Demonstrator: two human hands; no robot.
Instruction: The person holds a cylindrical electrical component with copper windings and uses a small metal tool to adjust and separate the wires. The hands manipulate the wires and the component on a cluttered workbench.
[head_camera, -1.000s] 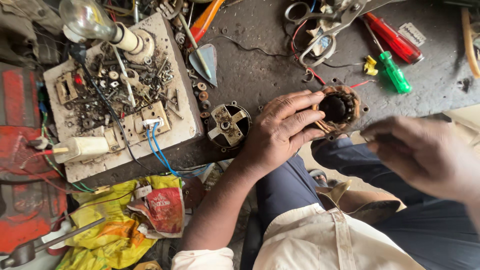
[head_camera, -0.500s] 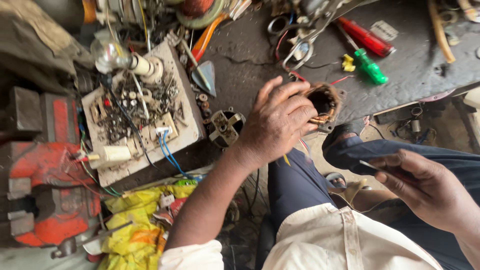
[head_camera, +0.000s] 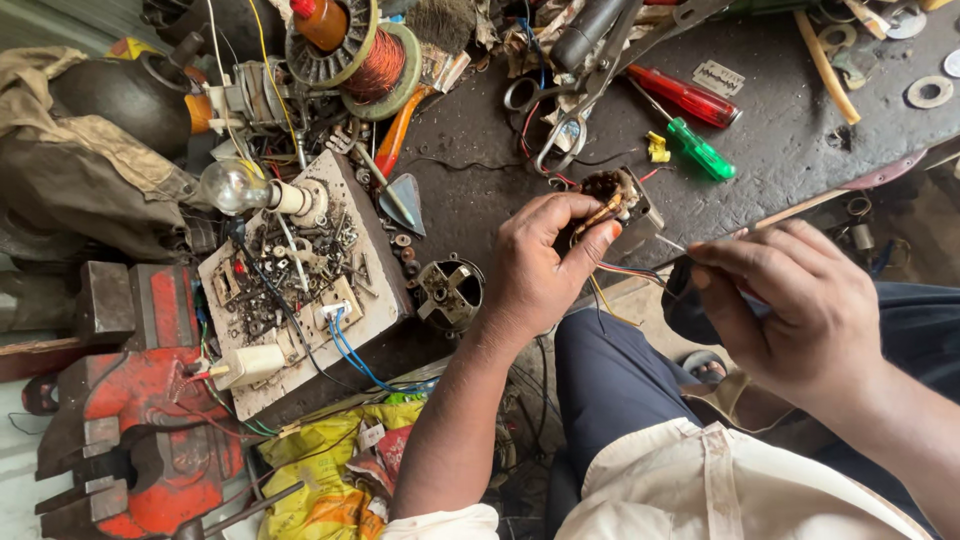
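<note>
Holding: small wired part (head_camera: 612, 200), at the dark bench's (head_camera: 780, 150) front edge
Left hand (head_camera: 545, 262): fingers clamped on it
Right hand (head_camera: 795, 305): pinching a thin tool (head_camera: 672, 242), tip close beside
Nearby: green screwdriver (head_camera: 702, 150), scissors (head_camera: 570, 105)

yellow packet (head_camera: 320, 470) under bench, grey label plate (head_camera: 719, 77)

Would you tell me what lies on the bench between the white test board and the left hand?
In the head view, a small round metal part sits between the white test board and the left hand, near the bench edge.
</note>
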